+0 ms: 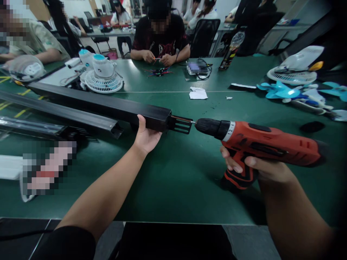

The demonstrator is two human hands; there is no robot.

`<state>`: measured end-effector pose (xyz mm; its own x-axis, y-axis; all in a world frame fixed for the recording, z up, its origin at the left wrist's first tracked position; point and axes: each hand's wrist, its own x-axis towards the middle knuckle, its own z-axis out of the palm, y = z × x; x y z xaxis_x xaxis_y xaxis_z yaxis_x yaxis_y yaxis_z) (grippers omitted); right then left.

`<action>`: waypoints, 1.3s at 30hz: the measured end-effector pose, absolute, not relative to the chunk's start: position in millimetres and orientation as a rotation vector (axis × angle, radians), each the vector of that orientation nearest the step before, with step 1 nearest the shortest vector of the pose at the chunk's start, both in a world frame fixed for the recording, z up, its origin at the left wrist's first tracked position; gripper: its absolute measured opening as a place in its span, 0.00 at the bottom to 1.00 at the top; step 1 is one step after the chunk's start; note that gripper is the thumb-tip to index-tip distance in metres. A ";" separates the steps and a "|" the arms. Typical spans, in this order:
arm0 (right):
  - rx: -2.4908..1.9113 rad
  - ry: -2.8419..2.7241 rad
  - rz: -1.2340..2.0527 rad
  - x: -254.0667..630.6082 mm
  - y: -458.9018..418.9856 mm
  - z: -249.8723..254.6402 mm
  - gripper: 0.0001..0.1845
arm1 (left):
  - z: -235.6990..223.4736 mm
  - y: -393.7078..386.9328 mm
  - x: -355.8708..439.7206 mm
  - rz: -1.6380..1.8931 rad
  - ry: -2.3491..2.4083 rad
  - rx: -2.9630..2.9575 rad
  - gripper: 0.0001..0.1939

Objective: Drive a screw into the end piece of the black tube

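Black box-section tube (127, 110): over the green tabletop (187, 191); slotted black plate (181, 124) projecting from its right end.
Left hand (148, 139): grasps the tube near that end.
Red-and-black pistol-grip drill (292, 144): level, silvery bit (193, 122) at the plate's edge.
White collar (230, 130): dark numerals, hardly legible.
Right hand (273, 170): clasps the drill from below.

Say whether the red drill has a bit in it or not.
It's in: a thin metal bit juts from the chuck of the red drill, held in the right hand. Whether it is spinning, I cannot tell.
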<state>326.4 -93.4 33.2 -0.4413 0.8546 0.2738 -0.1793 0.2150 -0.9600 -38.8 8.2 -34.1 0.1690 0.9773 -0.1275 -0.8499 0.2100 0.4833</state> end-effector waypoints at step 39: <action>-0.639 -1.577 1.401 325.8 -93.0 33.1 0.19 | -21.1 0.2 -26.4 1.491 0.640 0.336 0.42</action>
